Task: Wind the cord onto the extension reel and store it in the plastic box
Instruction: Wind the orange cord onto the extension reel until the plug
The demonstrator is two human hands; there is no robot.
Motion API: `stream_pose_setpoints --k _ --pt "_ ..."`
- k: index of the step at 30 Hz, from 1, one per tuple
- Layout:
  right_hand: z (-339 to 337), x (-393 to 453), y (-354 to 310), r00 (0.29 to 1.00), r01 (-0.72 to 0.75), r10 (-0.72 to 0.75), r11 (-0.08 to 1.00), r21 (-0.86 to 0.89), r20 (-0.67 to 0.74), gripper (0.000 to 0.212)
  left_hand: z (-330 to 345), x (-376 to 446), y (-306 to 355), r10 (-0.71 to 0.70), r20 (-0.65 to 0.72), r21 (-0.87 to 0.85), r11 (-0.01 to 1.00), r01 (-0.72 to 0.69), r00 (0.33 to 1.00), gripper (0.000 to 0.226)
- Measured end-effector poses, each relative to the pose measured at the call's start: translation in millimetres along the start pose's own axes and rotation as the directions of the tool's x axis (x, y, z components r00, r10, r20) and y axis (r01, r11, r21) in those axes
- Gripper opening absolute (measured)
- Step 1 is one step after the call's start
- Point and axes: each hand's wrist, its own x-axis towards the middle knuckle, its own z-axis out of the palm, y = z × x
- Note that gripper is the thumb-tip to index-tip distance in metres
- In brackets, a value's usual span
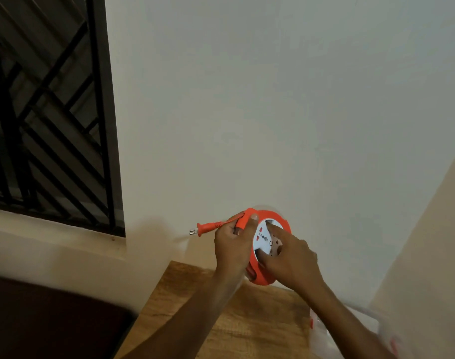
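Note:
An orange extension reel (279, 219) with a white socket face (263, 243) is held up in front of the wall, above the table. My left hand (232, 248) grips the reel's left rim, thumb on the orange handle. The orange plug (207, 227) sticks out to the left past that hand, its metal pins bare. My right hand (291, 260) rests on the white face with fingers pressed into it. Almost no loose cord shows. A clear plastic box (322, 332) with red clips sits at the lower right, partly hidden by my right forearm.
A wooden table (247, 320) lies below the hands. A plain white wall fills the background. A dark window with a diagonal metal grille (47, 112) stands at the left above a pale ledge. A dark surface (53, 320) sits at the lower left.

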Motion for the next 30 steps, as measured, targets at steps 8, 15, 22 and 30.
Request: stream_pose_setpoints --k 8,15,22,30 --pt "-8 -25 2 0.984 0.180 -0.179 0.983 -0.028 0.014 0.051 -33 12 -7 -0.083 0.066 -0.008 0.996 0.083 0.994 0.014" --pt "-20 -19 4 0.742 0.655 -0.645 0.642 -0.398 0.181 0.041 -41 15 -4 -0.084 0.224 0.074 0.995 0.069 0.971 0.018" --pt "-11 -24 5 0.841 0.533 -0.481 0.657 -0.532 0.248 0.061 -31 15 -4 -0.086 0.240 0.095 0.993 0.064 0.967 0.025" --pt "-11 -24 9 0.893 0.439 -0.385 0.638 -0.633 0.231 0.072 -21 19 2 -0.035 0.282 0.130 0.991 -0.002 0.959 0.035"
